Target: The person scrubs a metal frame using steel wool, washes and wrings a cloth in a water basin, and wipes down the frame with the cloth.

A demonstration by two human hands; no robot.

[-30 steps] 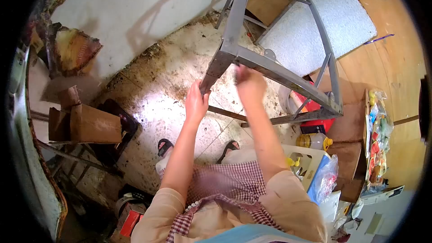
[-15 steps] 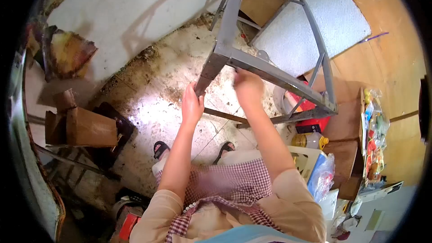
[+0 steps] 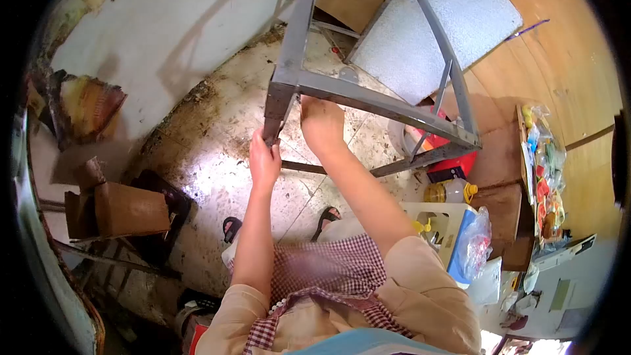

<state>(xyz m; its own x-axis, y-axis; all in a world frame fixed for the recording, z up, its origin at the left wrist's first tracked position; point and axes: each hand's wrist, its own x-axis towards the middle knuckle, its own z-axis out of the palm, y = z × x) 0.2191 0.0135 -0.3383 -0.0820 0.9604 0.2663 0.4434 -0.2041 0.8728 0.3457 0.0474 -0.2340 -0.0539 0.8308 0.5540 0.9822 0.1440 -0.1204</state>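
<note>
A grey metal frame with square-tube bars and a tapering outline stands tilted in front of me. Wrapped round its near leg, just below the corner joint, is my left hand. My right hand is closed in a fist close under the front bar, beside that same corner. Its fingertips are partly hidden by the bar, and I cannot make out what they hold, if anything. Dirty floor tiles show beneath the frame.
A cardboard box stands at the left. A pale foam board leans behind the frame. At the right are an oil bottle, a red box, a white-and-blue container and a shelf with bagged goods.
The frame sits further left in view, as does my left hand, still round the leg. My right hand has moved left along the bar, closer to the corner.
</note>
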